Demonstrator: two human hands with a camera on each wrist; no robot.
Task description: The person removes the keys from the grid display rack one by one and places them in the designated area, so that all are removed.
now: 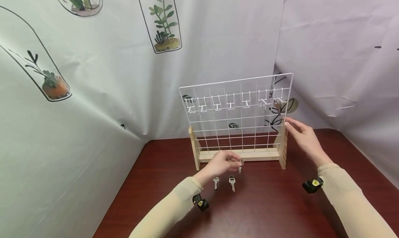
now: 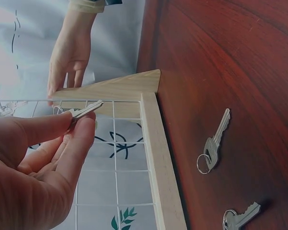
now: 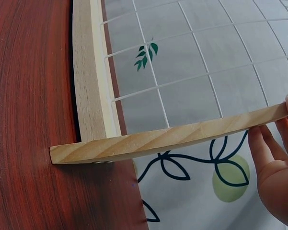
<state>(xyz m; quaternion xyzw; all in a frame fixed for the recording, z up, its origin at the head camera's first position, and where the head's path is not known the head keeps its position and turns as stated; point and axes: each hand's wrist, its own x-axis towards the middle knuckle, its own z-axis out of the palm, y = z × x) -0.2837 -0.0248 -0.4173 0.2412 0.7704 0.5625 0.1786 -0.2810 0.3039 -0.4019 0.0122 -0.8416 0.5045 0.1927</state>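
Note:
My left hand (image 1: 222,163) pinches a small silver key (image 2: 87,110) between thumb and fingertips, in front of the rack's wooden base bar (image 1: 262,157); a thin ring (image 2: 58,110) shows at the key's head. On the right, my right hand (image 1: 303,138) holds the upper end of the wooden side support (image 3: 172,138), thumb on one face and fingers on the other. The white wire grid (image 1: 237,80) stands upright between two wooden supports. Below the left hand, two keys with rings lie on the table: one key (image 1: 216,183) at left, another key (image 1: 232,183) beside it.
A row of several white hooks (image 1: 230,105) runs along the upper grid. From the rightmost hook hangs a key (image 1: 277,107). The dark red table (image 1: 268,203) meets a pale printed cloth (image 1: 230,33) behind the rack and at both sides.

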